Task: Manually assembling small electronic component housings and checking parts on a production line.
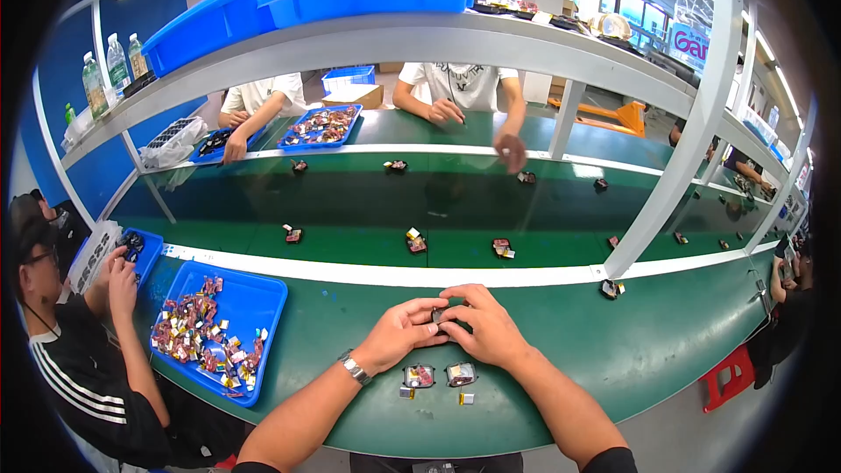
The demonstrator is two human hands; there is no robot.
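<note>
Green workbench (639, 355) is stretching around my hands; left hand (401, 331) and right hand (487, 326) are pinching a mostly hidden dark part (437, 316) between them. I'm probably adjusting it, the next move needing a steady grip.

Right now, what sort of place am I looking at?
Probably an electronics assembly workshop: a long green worktop dotted with small units, a blue tray heaped with parts, and co-workers on both sides.

Both hands (486, 330) mostly hide the small dark piece (437, 316).
</note>
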